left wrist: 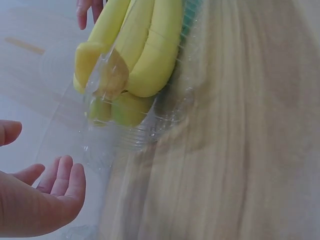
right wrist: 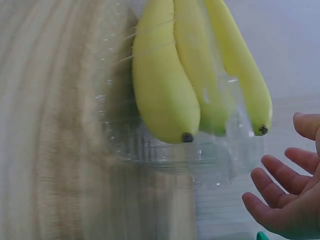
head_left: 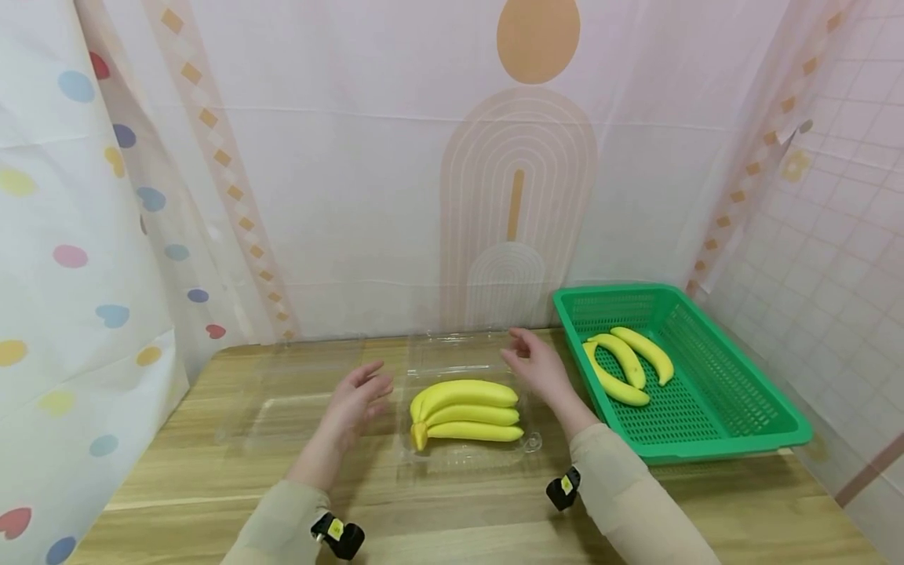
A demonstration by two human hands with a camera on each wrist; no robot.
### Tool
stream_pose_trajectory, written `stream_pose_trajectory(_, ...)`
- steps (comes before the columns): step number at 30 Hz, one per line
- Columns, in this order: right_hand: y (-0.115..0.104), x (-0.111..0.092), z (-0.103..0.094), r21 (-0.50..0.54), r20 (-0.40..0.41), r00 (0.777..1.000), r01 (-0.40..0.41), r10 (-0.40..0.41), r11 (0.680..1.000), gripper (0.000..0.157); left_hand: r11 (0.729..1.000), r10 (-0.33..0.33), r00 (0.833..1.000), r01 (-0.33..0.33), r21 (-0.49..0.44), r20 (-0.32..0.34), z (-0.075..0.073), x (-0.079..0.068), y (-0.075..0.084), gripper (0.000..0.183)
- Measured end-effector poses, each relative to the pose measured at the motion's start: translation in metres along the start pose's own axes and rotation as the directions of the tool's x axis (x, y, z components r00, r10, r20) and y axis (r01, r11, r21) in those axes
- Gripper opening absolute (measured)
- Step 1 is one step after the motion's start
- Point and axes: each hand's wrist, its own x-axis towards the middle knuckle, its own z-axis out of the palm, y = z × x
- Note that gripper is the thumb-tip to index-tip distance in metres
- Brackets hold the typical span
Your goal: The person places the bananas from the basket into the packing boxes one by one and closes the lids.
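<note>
A bunch of yellow bananas [head_left: 466, 412] lies in a clear plastic box [head_left: 459, 457] on the wooden table, stem end to the left. Behind the bananas the box's transparent lid [head_left: 452, 353] stands folded back. My left hand [head_left: 356, 400] hovers just left of the box with relaxed fingers and nothing in them; the left wrist view shows its palm and fingertips apart from the bananas. At the box's back right corner is my right hand [head_left: 540, 365], fingers loosely bent and holding nothing. Its spread fingers [right wrist: 280, 180] are near the box's edge in the right wrist view.
To the right stands a green slotted basket [head_left: 734, 449] with several loose bananas [head_left: 621, 361] at its left side. Another clear plastic container [head_left: 289, 412] is on the table at the left. A patterned curtain [head_left: 353, 196] hangs behind the table.
</note>
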Motion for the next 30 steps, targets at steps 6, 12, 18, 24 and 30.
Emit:
stream_pose_trajectory(6, -0.005, 0.007, -0.003, 0.104, -0.021, 0.999, -0.045, 0.047, 0.994, 0.048, 0.999, -0.009, 1.0, 0.009, -0.031, -0.006, -0.001, 0.007, 0.002, 0.06)
stream_pose_trajectory(12, -0.007, 0.012, -0.005, 0.292, 0.0, 0.989, -0.139, 0.145, 0.946, 0.052, 0.998, -0.017, 1.0, 0.016, -0.061, -0.016, -0.003, 0.012, 0.003, 0.061)
stream_pose_trajectory(18, -0.007, 0.018, -0.01, 0.531, 0.088, 0.965, -0.255, 0.246, 0.808, 0.057, 0.997, -0.02, 0.999, 0.018, -0.078, -0.028, -0.003, 0.015, 0.006, 0.061)
stream_pose_trajectory(24, -0.004, 0.023, -0.011, 0.636, 0.137, 0.946, -0.312, 0.294, 0.705, 0.058, 0.997, -0.019, 0.999, 0.016, -0.081, -0.03, -0.004, 0.019, 0.009, 0.061)
stream_pose_trajectory(30, -0.002, 0.031, -0.012, 0.701, 0.188, 0.912, -0.384, 0.364, 0.601, 0.058, 0.996, -0.025, 0.999, 0.023, -0.089, -0.027, -0.004, 0.023, 0.013, 0.061)
